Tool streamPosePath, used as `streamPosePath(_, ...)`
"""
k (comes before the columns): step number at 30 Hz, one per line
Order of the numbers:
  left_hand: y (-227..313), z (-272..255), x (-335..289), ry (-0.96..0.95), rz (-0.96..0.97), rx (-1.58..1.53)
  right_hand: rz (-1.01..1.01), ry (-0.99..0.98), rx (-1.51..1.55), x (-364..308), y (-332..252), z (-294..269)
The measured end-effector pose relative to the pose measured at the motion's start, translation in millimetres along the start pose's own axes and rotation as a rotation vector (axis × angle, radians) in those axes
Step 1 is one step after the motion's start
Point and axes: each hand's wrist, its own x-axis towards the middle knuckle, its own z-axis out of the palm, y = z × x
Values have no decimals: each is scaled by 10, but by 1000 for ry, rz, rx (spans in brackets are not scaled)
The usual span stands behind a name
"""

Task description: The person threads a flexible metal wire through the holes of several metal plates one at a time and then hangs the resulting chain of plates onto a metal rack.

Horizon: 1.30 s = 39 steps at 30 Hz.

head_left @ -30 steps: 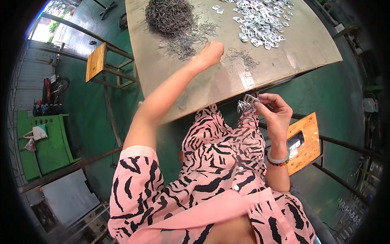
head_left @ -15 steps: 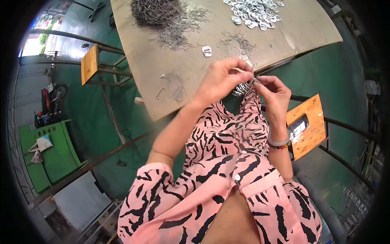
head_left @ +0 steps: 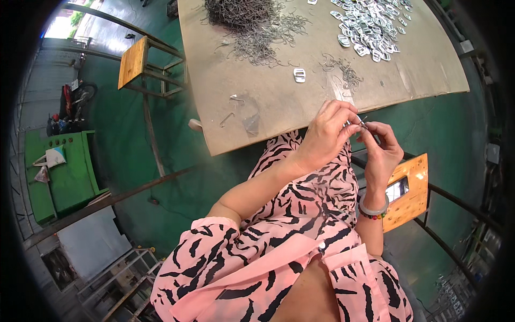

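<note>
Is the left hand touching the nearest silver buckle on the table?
Apart: the head view shows bare tabletop between the left hand and the silver buckle.

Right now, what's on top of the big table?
On the table are a dark heap of wire hooks, a smaller cluster of hooks, a pile of silvery slotted buckles and a separate buckle. Anything beneath the heaps is covered.

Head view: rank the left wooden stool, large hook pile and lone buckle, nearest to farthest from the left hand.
1. Lone buckle, on the table ahead
2. Large hook pile, farther across the table
3. Wooden stool, left of the table
</note>
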Motion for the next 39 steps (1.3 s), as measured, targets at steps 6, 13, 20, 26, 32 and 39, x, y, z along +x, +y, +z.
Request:
streamPosePath(6, -82, -80, -8, 3, -5, -111, 46, -204, -59, 53, -127, -6)
streamPosePath(13, 50, -442, -93, -7, 73, -68, 244, -440, -540, 800, 202, 405)
streamPosePath(20, 143, -590, -289, 30, -39, -164, -366, -362, -1005, 1091, 936, 1357)
streamPosePath(26, 86, -611, -289, 72, -11, -134, 123, -445, -111, 872, 650, 1077)
streamPosePath(32, 28, -452, -178, 68, -105, -122, -15, -482, -205, 380, -275, 449)
streamPosePath(39, 70, -305, -67, 46, -61, -53, -47, -274, -134, 196, -483, 233)
